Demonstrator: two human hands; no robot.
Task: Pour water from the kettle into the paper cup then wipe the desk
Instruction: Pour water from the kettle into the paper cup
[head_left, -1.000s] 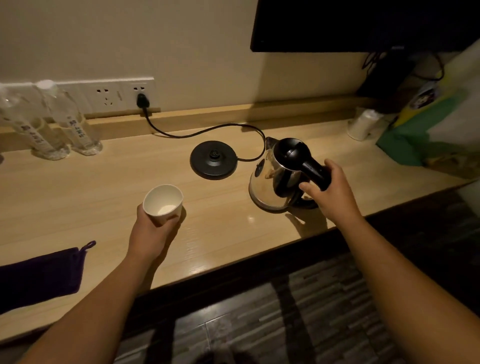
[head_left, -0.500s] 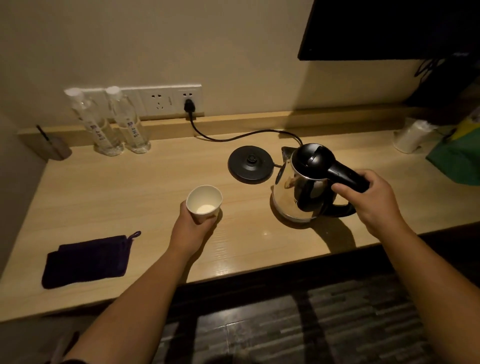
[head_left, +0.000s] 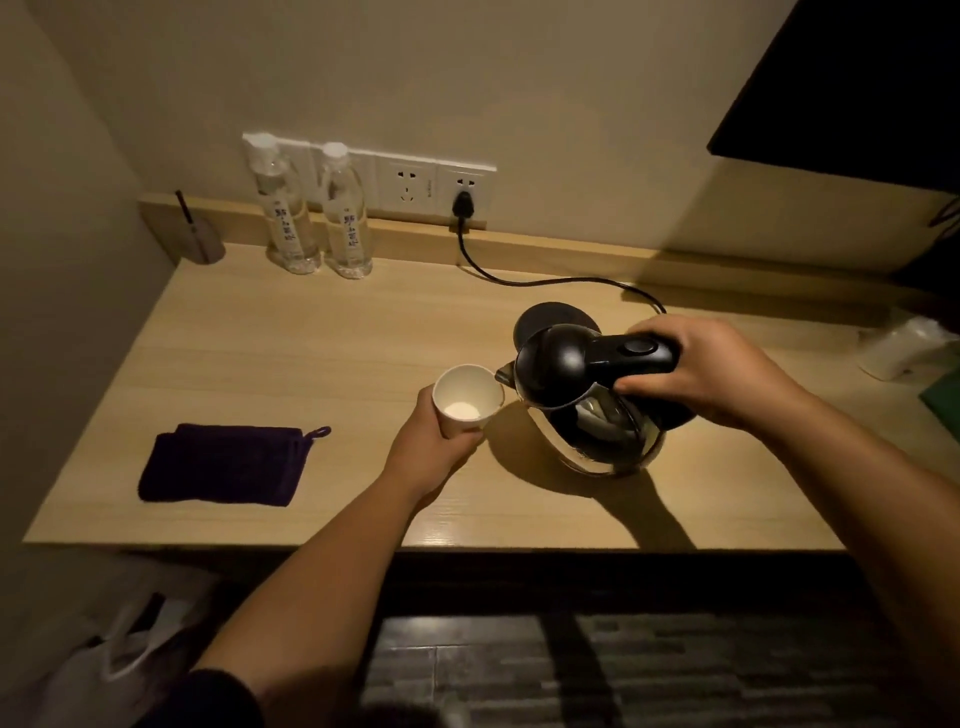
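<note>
A white paper cup (head_left: 466, 399) stands on the wooden desk (head_left: 322, 343), and my left hand (head_left: 434, 451) wraps its near side. My right hand (head_left: 711, 373) grips the black handle of the steel kettle (head_left: 587, 395), which is lifted and tipped left. Its spout sits at the cup's right rim. I see no water stream. A dark purple cloth (head_left: 226, 462) lies flat on the desk, left of the cup.
The black kettle base (head_left: 550, 318) sits behind the kettle, its cord (head_left: 545, 282) running to a wall socket (head_left: 464, 195). Two water bottles (head_left: 314, 208) stand at the back left beside a small holder (head_left: 202, 241). A white wrapped item (head_left: 906, 348) lies far right.
My right hand raised the kettle off the desk, carried it left and tipped it toward the cup. The left hand stayed on the cup. The view panned left.
</note>
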